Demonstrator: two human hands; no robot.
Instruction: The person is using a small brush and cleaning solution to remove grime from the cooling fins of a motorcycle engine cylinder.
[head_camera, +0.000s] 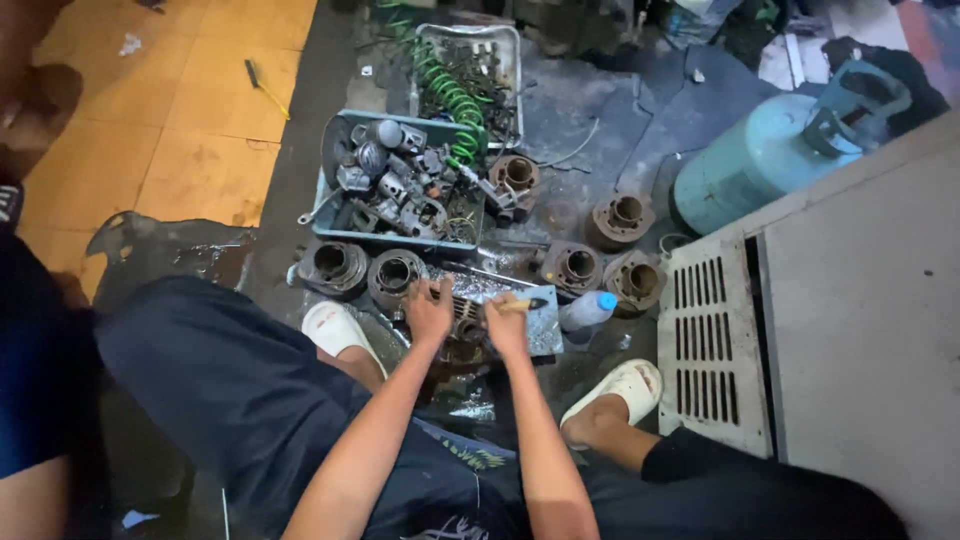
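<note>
Head camera, looking down at a person who is sitting low over a dark, oily floor (590, 110), knees spread, two feet in white slippers, the left slipper (335, 328) and the right slipper (622, 385) flanking the work; the left hand (428, 312) is lying closed over the top of a finned engine cylinder (466, 322) that is sitting on the floor between the feet, fingers curled on it; the right hand (505, 322) is closing around a small brush (525, 304) with a pale handle, its dark tip pointing right, just above the same cylinder; a flat metal tray (545, 325) is lying under and beside the cylinder.

Beyond the hands six more round cylinders are standing on the floor, bores facing up; two dark ones (335, 268) are sitting side by side at the left, one (513, 174) is resting further back, and three rusty ones (628, 280) are grouped at the right; a small clear bottle (588, 310) with a blue cap is lying just right of the tray.

Two bins are sitting further back; a blue bin (330, 195) is holding a heap of grey engine parts; a grey bin (512, 45) is holding green coil springs (448, 92); one pale blue gas tank (760, 160) is lying on its side at the right, near a grey louvred panel (705, 340).
</note>
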